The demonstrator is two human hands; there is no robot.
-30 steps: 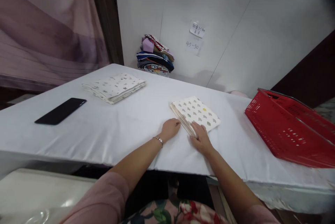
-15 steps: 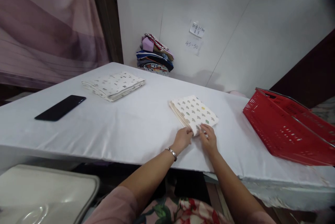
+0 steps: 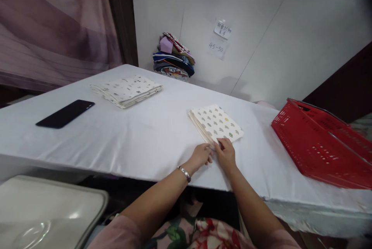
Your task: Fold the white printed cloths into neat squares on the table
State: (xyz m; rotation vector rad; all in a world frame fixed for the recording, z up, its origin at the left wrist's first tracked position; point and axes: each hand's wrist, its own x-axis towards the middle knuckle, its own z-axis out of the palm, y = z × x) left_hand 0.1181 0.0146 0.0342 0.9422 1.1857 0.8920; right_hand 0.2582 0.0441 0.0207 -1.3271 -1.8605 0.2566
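Observation:
A cream folded cloth (image 3: 215, 120) with grey, green and yellow motifs lies on the white-covered table in front of me. Its layered edges face left. My left hand (image 3: 200, 154), with a silver bracelet at the wrist, pinches the near corner, its fingers curled. Right beside it, my right hand (image 3: 226, 153) is closed on the same corner, thumb and fingers pressed on the fabric. What exactly lies between the fingertips is partly hidden. A second folded cloth (image 3: 128, 89), white with small dark prints, rests farther back on the left.
A black phone (image 3: 65, 114) lies at the table's left. On the right stands a red plastic basket (image 3: 319, 144). Folded fabrics (image 3: 174, 57) are stacked by the wall beyond the far edge. A beige lid-like surface (image 3: 52, 210) sits below the table's front left.
My right hand has moved slightly left from the cloth's top to its near corner, its fingers now closing there. My left hand stays close to that corner. The view has shifted slightly.

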